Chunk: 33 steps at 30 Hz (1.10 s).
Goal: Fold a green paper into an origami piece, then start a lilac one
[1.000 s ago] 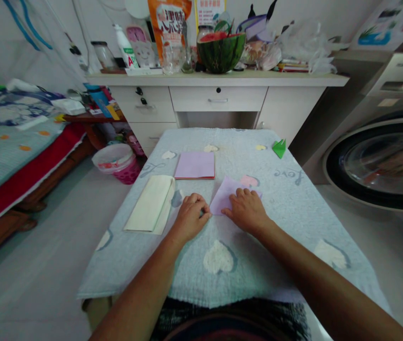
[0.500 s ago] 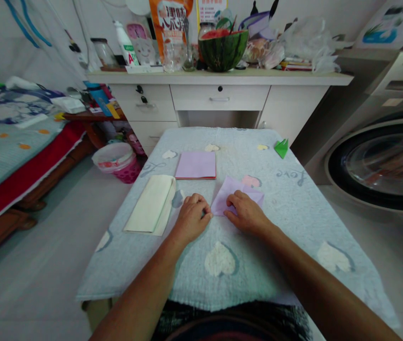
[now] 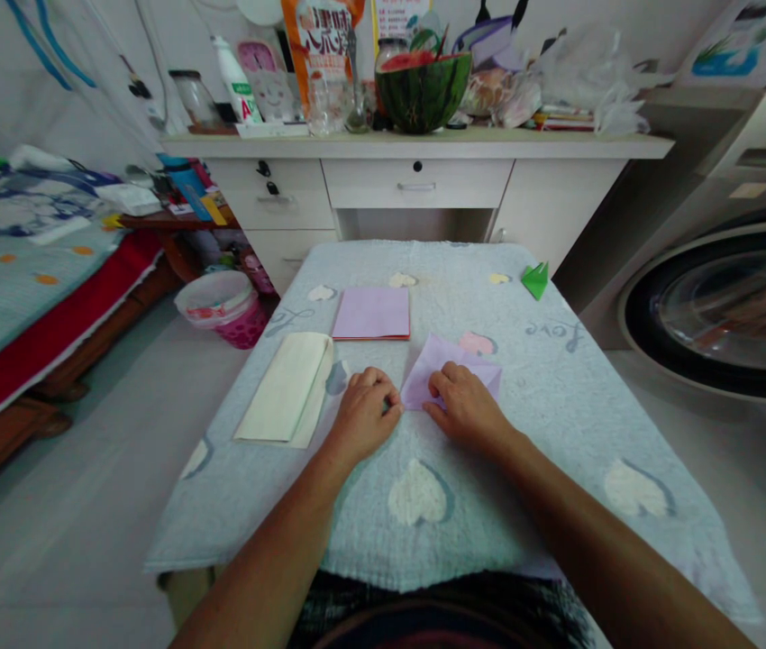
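Note:
A partly folded sheet of purple origami paper [image 3: 429, 362] lies on the cloth-covered table in front of me. My left hand [image 3: 368, 410] is closed at its lower left corner, thumb and fingertips pinched together there. Over the middle of the sheet rests my right hand [image 3: 468, 401], its fingers curled and pressed onto the paper, hiding part of it. Farther back is a stack of square paper [image 3: 370, 313], purple on top with a red edge below. Left of my left hand lies a folded cream paper [image 3: 287, 388].
A small green folded-paper piece [image 3: 535, 280] sits at the table's far right corner. Behind stands a white desk [image 3: 416, 185] bearing a cut watermelon [image 3: 424, 93], bottles and bags. A pink bin [image 3: 242, 324] is at left, a washing machine [image 3: 714, 198] at right.
My right hand has shifted very slightly left on the purple paper. Otherwise the hands and papers look the same; the camera view has moved a little.

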Each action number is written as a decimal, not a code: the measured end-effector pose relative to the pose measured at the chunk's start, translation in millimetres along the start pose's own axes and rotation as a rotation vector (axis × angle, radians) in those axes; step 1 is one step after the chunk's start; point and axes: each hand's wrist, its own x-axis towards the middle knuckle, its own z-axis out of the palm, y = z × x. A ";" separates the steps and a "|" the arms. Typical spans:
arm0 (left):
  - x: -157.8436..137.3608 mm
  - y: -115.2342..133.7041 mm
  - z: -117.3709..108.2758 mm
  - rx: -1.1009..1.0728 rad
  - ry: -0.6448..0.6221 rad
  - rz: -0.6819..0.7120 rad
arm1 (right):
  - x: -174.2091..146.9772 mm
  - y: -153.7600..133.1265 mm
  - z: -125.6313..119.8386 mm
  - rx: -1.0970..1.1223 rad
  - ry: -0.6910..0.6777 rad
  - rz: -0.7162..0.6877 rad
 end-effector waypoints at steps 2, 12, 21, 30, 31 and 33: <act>0.3 0.3 -0.4 0.008 -0.002 0.001 | 0.5 -1.6 0.3 -0.014 -0.002 -0.032; 0.6 0.4 -0.7 0.012 -0.002 -0.006 | 3.0 -5.4 12.5 0.152 0.041 -0.062; 0.4 -0.9 0.1 0.005 0.002 -0.001 | 2.8 -6.8 16.8 0.165 0.094 -0.031; 0.0 1.0 -0.3 0.028 0.014 -0.017 | 4.8 -12.3 18.0 0.103 0.094 0.021; -0.4 1.0 -0.3 0.041 0.020 -0.021 | 4.6 -12.9 17.3 0.096 0.092 0.023; -1.1 0.4 -0.4 0.063 0.030 -0.034 | 4.2 -13.9 15.9 0.083 0.092 0.025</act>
